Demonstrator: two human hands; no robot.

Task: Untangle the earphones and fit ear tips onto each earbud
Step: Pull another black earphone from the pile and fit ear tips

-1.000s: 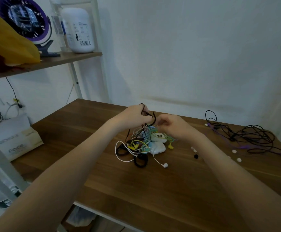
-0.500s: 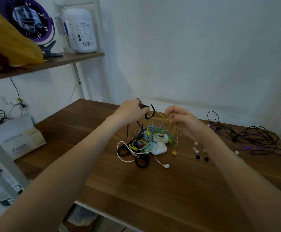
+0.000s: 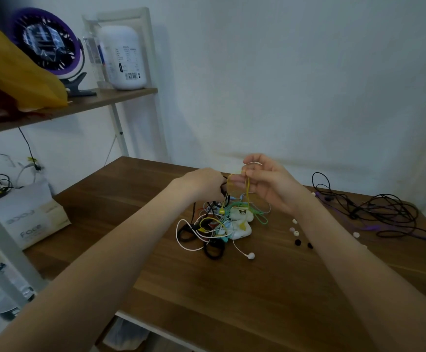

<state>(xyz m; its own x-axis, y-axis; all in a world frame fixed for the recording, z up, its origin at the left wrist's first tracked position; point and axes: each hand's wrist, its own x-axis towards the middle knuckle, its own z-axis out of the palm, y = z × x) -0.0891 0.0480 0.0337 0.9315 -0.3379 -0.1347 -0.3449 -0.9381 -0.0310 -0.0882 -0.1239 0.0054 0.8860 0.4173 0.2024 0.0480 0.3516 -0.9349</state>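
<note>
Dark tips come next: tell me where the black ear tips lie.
Head view: the black ear tips lie on the table right of the earphone tangle, beside the pale tips.

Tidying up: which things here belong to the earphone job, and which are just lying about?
Job: thin yellow earphone cable, multicoloured tangled earphone heap, loose ear tips, black-and-purple cable bundle.
Lying about: purple clip fan, white plastic bottle, yellow bag, white cardboard box.

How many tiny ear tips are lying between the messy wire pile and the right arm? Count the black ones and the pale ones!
Black ear tips: 2
Pale ear tips: 3
Total: 5
</note>
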